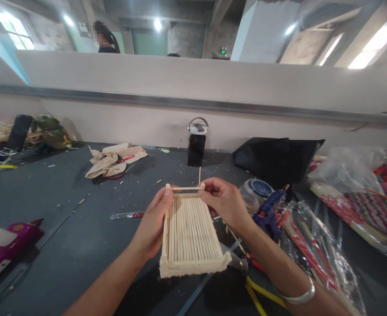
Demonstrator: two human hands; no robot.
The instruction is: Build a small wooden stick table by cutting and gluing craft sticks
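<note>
A shallow tray built of pale wooden sticks [193, 228] is held up above the dark table, its slatted floor facing me. My left hand [155, 215] grips its left side, thumb near the far left corner post. At the far right corner, my right hand [224, 199] is closed, with thumb and forefinger pinching the post. A thin crossbar stick [185, 188] spans the two far posts. Another thin stick [200, 174] points away from beside the right fingertips; whether the fingers hold it I cannot tell. Pliers [239, 263] lie partly hidden behind the tray's near right corner.
A blue glue gun [269, 215] and a lidded clear jar [254, 191] are right of my hands. Plastic-wrapped sticks [315, 250] lie farther right. A black device [197, 147] stands by the wall. Crumpled cloth [109, 162] and a magenta tool [12, 245] are left.
</note>
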